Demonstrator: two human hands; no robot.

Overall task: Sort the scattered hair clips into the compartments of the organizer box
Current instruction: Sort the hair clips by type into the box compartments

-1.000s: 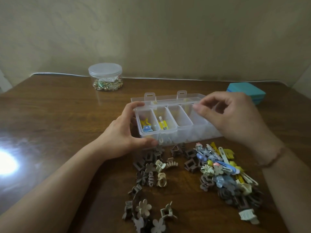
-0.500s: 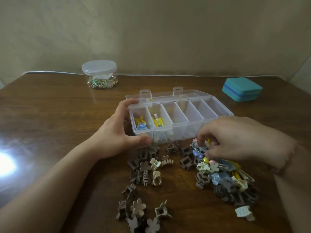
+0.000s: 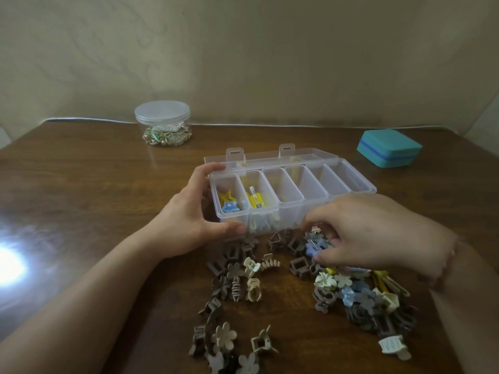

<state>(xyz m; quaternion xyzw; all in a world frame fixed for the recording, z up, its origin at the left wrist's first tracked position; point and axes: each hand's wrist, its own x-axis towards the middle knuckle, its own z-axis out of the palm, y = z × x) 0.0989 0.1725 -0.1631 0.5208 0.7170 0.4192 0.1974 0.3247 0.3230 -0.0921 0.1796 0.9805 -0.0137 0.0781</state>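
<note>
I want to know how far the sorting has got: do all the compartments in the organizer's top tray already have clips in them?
No: only the two leftmost compartments of the organizer box hold clips; the others look empty.

A round clear jar (image 3: 163, 123) with a lid sits at eleven o'clock on the brown table (image 3: 81, 184). A blue case (image 3: 388, 148) sits at one o'clock.
</note>
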